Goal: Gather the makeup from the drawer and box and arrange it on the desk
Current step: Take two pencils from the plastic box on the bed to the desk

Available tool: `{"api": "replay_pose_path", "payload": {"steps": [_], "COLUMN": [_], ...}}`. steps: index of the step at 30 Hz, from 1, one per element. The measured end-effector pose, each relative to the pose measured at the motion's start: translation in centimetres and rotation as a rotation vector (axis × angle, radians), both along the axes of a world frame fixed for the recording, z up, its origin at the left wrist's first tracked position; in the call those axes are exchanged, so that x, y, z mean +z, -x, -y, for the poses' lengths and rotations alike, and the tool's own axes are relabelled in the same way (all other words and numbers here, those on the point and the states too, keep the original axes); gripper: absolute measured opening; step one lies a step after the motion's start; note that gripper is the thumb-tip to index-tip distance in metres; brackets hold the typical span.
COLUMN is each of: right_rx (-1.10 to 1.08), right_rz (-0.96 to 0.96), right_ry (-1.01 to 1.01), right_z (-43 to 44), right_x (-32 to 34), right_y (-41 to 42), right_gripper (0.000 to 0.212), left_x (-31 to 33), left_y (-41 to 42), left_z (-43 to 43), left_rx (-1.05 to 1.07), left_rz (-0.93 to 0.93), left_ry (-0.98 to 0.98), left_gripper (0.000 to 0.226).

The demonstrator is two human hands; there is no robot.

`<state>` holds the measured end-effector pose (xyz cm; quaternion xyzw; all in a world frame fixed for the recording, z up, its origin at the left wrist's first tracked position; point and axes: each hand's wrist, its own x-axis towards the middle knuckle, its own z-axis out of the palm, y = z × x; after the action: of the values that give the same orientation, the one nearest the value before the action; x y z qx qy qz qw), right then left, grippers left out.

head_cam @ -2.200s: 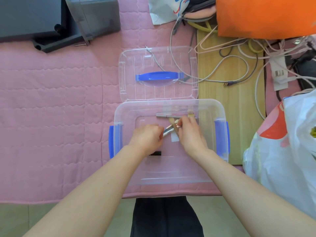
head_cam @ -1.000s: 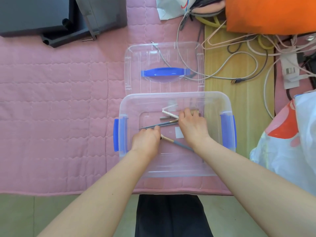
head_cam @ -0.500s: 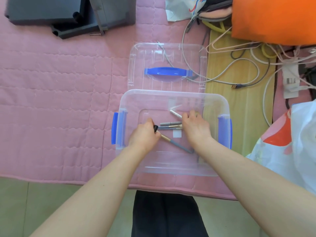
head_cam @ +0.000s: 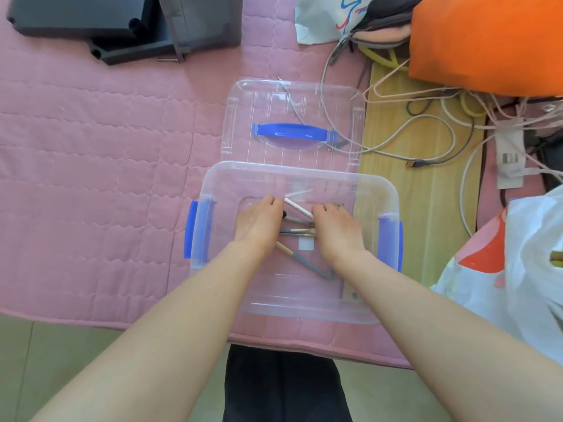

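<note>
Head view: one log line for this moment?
left hand: in box, among brushes; right hand: in box, among brushes; grips: unclear; lid: off

Pink all over the quilted cover (head_cam: 91,178), stitched in wavy rows. Clear plastic for the box (head_cam: 304,169) and its lid (head_cam: 243,117), blue for the side latches (head_cam: 191,229) and the lid's handle (head_cam: 292,132). Inside the box, a white pencil (head_cam: 298,208), a brush (head_cam: 307,263) with a grey handle and pale tan neck, and a small white sticker (head_cam: 306,244). Light wood grain on the desk strip (head_cam: 426,223). Bright orange on the fabric (head_cam: 487,41) at top right; dark grey to black on the cases (head_cam: 76,16) at top left. White bag (head_cam: 533,284) with a red-orange patch; another white bag (head_cam: 323,19) with blue and red scribbles. Cables (head_cam: 419,162) in white, grey and yellow. Black clothing (head_cam: 283,388) over a pale green floor (head_cam: 76,345).
</note>
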<state>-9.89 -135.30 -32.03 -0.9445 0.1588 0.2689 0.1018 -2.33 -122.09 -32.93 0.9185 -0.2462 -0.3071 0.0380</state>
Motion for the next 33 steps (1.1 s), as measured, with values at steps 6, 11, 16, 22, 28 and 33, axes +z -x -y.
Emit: {"api": "replay_pose_path", "payload": {"steps": [6,11,16,22,28,33], "right_rx": [-0.045,-0.079,-0.090,-0.249,-0.341,-0.458], "right_rz": [0.009,-0.003,0.061,0.111,0.223,0.284], "right_ry": [-0.021,-0.041,-0.104,-0.185,-0.279,-0.505], "right_z": [0.1,0.2,0.4,-0.4,-1.6,-2.3], "right_x": [-0.5,-0.7,1.0,6.6,14.3,20.3], "right_y": [-0.5,-0.6,-0.1,1.5,4.0,5.4], "right_gripper": [0.023,0.018,0.012,0.007,0.009,0.011], "left_x": [-1.0,-1.5,0.4,6.7,14.4,20.0], "left_y": [0.6,0.8,0.9,2.0,4.9,7.6], "left_z": [0.4,0.7,0.0,-1.6,-3.9,-7.2], "left_rx": [-0.053,-0.097,-0.154,-0.018,0.240,0.566], "left_rz": [0.074,0.091,0.057,0.058,0.022,-0.065], "left_ry": [-0.023,-0.050,-0.029,-0.017,0.047,0.219], "left_gripper": [0.012,0.016,0.017,0.008,0.007,0.011]}}
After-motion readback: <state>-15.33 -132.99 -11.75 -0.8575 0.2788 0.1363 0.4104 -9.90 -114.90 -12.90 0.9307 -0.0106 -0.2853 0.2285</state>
